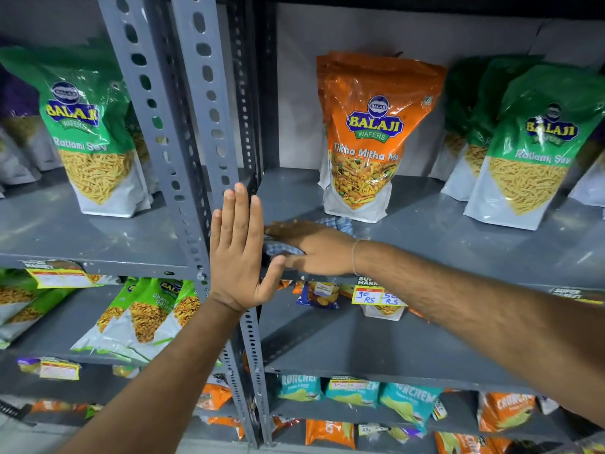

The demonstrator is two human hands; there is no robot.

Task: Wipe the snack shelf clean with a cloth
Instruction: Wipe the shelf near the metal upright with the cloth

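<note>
Cloth (340,224) lies pinned under the flat right hand (314,249) mid-frame — bare shelf (458,244) stretches rightward; left hand (237,247), open and empty, braces the upright (196,142).

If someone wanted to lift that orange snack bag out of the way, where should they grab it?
Probably by the flat sealed top of the orange snack bag, coming from the front. It stands upright on the shelf, its lower part bulges with filling, and more bags stand close behind.
</note>
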